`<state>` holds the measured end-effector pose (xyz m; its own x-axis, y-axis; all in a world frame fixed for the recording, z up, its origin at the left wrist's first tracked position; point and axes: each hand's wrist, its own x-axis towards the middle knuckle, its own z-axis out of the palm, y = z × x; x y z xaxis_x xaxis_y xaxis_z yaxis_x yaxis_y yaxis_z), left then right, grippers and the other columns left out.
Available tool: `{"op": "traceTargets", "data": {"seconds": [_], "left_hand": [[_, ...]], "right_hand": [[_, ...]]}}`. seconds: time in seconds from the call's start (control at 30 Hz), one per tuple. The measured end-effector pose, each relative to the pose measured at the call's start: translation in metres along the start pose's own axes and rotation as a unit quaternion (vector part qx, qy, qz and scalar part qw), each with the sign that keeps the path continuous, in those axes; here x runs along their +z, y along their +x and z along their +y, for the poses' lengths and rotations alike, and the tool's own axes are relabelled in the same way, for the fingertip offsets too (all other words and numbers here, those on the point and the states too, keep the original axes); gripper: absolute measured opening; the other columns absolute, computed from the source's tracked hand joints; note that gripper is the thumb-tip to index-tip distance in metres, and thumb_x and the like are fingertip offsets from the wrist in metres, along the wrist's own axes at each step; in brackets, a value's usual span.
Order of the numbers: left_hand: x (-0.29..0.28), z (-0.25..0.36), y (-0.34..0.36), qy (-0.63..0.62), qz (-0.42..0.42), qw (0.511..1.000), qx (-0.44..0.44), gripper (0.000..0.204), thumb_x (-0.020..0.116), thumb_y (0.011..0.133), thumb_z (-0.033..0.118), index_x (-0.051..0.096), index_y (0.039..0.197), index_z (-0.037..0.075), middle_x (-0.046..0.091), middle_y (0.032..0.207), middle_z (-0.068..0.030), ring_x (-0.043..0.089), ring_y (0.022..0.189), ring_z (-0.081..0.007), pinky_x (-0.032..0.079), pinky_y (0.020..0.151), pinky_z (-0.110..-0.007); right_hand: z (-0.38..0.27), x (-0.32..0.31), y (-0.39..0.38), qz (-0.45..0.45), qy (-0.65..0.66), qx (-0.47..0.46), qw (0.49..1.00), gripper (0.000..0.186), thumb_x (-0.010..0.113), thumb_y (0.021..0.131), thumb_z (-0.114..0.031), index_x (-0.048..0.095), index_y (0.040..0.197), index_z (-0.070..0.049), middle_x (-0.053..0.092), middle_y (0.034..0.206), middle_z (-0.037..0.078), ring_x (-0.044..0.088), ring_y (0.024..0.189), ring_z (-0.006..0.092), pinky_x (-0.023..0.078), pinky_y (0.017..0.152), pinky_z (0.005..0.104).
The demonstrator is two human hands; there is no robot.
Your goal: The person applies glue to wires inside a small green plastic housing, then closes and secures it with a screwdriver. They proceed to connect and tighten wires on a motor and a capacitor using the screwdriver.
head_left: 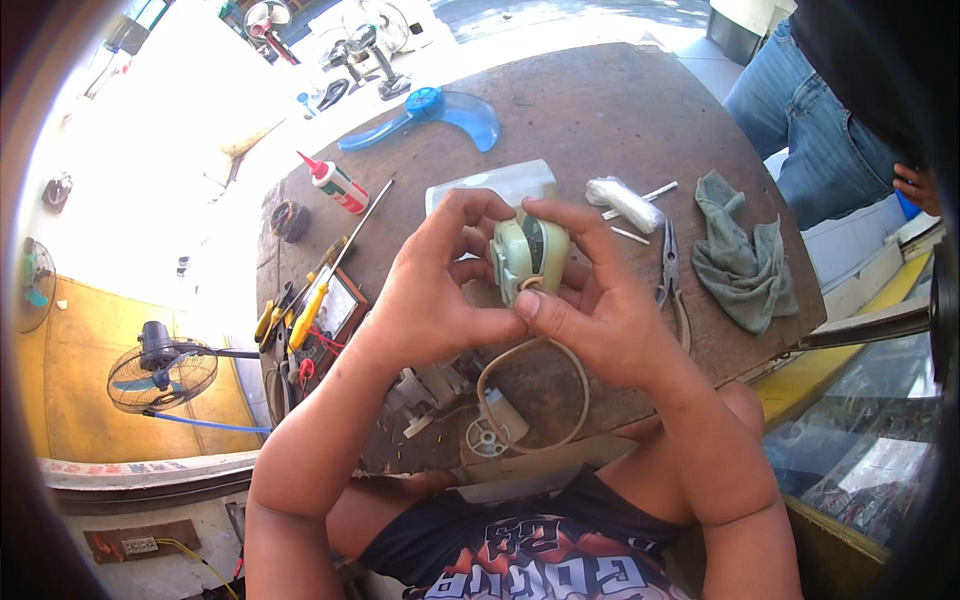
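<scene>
Above the near middle of the wooden table (560, 110) I hold a pale green, rounded plastic housing (512, 255) with a dark gap between its two parts. My left hand (440, 285) grips its left side, fingers curled behind it. My right hand (610, 315) closes round the right side, thumb at the lower front. Both thumb tips meet just below the housing. A beige cord (586, 400) hangs from it and loops down to the table's near edge. Beneath my hands lie a greyish mechanical part (430, 392) and a pale cylindrical piece with a spoked round end (490, 436).
Around the table lie a blue fan blade (425, 107), a glue bottle (335, 184), a long screwdriver (372, 215), a yellow-handled screwdriver (310, 315), pliers (670, 262), a plastic-wrapped bundle (627, 204) and a grey-green cloth (742, 255). A person in jeans (815, 120) stands at the right.
</scene>
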<state>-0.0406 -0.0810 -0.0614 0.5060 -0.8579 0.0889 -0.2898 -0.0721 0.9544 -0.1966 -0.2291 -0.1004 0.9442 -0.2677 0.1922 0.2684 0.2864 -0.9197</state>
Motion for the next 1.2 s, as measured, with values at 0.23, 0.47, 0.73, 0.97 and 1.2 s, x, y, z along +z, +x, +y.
{"op": "traceTargets", "data": {"seconds": [0.23, 0.47, 0.73, 0.97, 1.2], "left_hand": [[-0.001, 0.005, -0.001, 0.018, -0.012, 1.0, -0.015, 0.079, 0.094, 0.072, 0.018, 0.059, 0.141, 0.003, 0.065, 0.127, -0.0142, 0.07, 0.116, -0.0215, 0.063, 0.103, -0.041], [0.0, 0.0, -0.004, 0.004, -0.009, 1.0, -0.008, 0.08, 0.1, 0.072, 0.016, 0.062, 0.14, -0.001, 0.067, 0.133, -0.0132, 0.07, 0.118, -0.0196, 0.063, 0.105, -0.039], [0.004, -0.004, -0.009, 0.002, 0.021, 1.0, 0.009, 0.083, 0.101, 0.073, 0.012, 0.066, 0.146, -0.001, 0.065, 0.129, -0.0085, 0.069, 0.117, -0.0176, 0.063, 0.103, -0.036], [0.007, -0.004, -0.014, -0.016, 0.039, 0.999, 0.009, 0.082, 0.097, 0.075, 0.005, 0.065, 0.15, 0.0, 0.063, 0.13, -0.0086, 0.068, 0.119, -0.0175, 0.062, 0.104, -0.034], [0.011, -0.008, -0.011, -0.051, 0.042, 0.997, 0.032, 0.081, 0.092, 0.076, -0.001, 0.063, 0.152, -0.001, 0.061, 0.133, -0.0067, 0.067, 0.118, -0.0158, 0.06, 0.106, -0.035]], "right_hand": [[-0.007, -0.003, 0.0, -0.006, -0.017, 0.012, 1.0, 0.065, 0.076, 0.105, -0.012, 0.043, 0.161, -0.012, 0.059, 0.146, 0.013, 0.064, 0.133, 0.0243, 0.059, 0.11, 0.0397], [-0.007, -0.002, -0.001, -0.007, -0.022, 0.015, 1.0, 0.061, 0.072, 0.106, -0.011, 0.043, 0.159, -0.012, 0.061, 0.138, 0.011, 0.066, 0.126, 0.0208, 0.061, 0.105, 0.0383], [0.001, -0.003, 0.0, -0.003, -0.135, -0.019, 0.991, 0.059, 0.067, 0.107, -0.017, 0.041, 0.159, -0.012, 0.061, 0.134, 0.018, 0.065, 0.123, 0.0274, 0.054, 0.105, 0.0421], [0.002, 0.0, -0.002, -0.002, -0.196, -0.021, 0.98, 0.063, 0.064, 0.107, -0.022, 0.036, 0.161, -0.008, 0.057, 0.143, 0.029, 0.063, 0.128, 0.0407, 0.048, 0.112, 0.0482], [0.005, 0.005, -0.002, 0.019, -0.193, -0.07, 0.978, 0.063, 0.064, 0.107, -0.018, 0.035, 0.161, -0.005, 0.054, 0.147, 0.03, 0.06, 0.133, 0.0408, 0.046, 0.114, 0.0477]]}}
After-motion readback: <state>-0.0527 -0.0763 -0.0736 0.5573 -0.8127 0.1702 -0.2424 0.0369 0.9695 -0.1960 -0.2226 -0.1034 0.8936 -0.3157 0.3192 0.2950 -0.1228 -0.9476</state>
